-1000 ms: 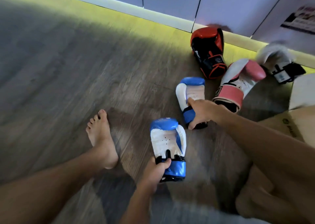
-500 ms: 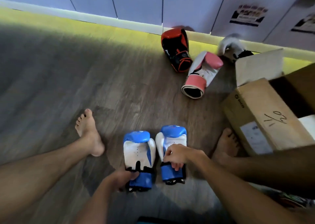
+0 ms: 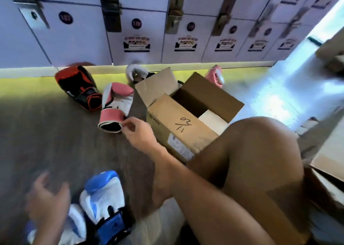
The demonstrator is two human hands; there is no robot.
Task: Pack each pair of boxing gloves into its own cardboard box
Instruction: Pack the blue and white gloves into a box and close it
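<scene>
A bank of pale lilac locker doors, each with a dark numbered disc and a printed sticker, fills the top of the view above a dark wood-plank floor. The person sits on that floor with a bare bent leg raised at the right. Just beyond the knee stands an open brown cardboard box with a handwritten mark on its near flap and a pale sheet showing inside. A second cardboard box is cut off by the right edge. At the bottom left, two blue-and-white padded boxing gloves lie side by side on the floor, well apart from the open box. A red-and-black boxing glove lies near the locker base. Beside it, just left of the box, lies a pink-and-white boxing glove with its open cuff towards the person. The right hand reaches to that cuff with fingers loosely curled and fingertips at its rim; whether they pinch it cannot be told. The left hand, blurred, hangs over the left blue glove with fingers spread and holds nothing. Behind the box flaps, a white glove and another pink glove show in part.
</scene>
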